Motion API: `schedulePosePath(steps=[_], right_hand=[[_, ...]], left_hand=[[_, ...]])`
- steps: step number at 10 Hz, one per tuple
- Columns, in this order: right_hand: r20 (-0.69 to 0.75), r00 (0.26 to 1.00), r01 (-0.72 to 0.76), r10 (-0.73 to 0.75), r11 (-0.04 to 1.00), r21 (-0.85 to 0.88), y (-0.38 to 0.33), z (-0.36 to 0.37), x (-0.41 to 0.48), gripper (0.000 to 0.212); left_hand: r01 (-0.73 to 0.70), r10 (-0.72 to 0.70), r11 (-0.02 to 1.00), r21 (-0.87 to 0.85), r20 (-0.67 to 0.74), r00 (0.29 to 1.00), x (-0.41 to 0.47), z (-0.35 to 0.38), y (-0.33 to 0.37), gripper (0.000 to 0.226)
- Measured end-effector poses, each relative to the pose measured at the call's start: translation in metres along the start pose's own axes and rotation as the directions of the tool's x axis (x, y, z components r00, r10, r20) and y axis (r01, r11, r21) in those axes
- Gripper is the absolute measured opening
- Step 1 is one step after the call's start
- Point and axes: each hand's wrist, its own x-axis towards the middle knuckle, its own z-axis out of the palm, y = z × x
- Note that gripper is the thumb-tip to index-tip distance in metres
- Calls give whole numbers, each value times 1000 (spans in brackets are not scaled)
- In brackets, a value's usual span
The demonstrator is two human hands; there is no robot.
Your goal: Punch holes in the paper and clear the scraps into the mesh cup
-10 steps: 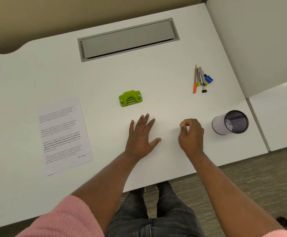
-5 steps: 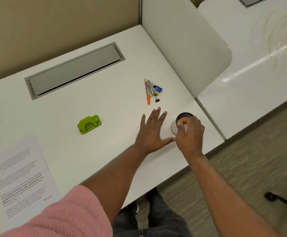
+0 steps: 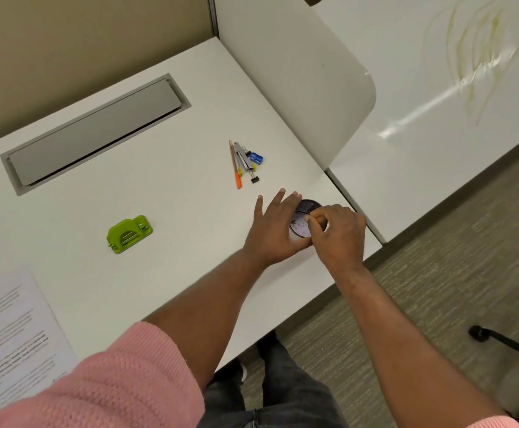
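Note:
The black mesh cup (image 3: 309, 206) stands near the desk's right front corner, with small specks on its pale bottom. My left hand (image 3: 272, 233) lies flat against the cup's left side, fingers spread and thumb along its near side. My right hand (image 3: 338, 236) hovers over the cup's mouth with thumb and fingertips pinched together; whatever is in the pinch is too small to see. The green hole punch (image 3: 129, 233) sits alone at mid-desk. The printed paper (image 3: 11, 329) lies at the far left, partly behind my pink sleeve.
An orange pen, binder clips and a blue clip (image 3: 244, 162) lie just behind the cup. A grey cable hatch (image 3: 94, 131) is set into the desk's back. A white divider panel (image 3: 298, 72) rises to the right. A chair base (image 3: 505, 341) is on the carpet.
Both hands moved right from the desk's middle to the mesh cup. My right hand kept its pinch and now sits over the cup's mouth; my view swung right too.

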Motion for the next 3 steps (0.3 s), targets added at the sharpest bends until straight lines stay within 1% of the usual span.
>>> schedulePosePath(steps=[1,2,3], right_hand=[[-14,1000,13,-13,999,32,2,2,1,12],[-19,997,76,-75,997,25,-1,3,-1,32],[21,993,115,-115,993,22,-10,5,-1,41]], left_hand=[[15,-15,1000,-8,-1,1000,0,-1,2,97],[16,-16,1000,-20,-26,1000,-6,-2,-2,94],[-7,8,1000,13,-58,998,-17,-4,-5,94]])
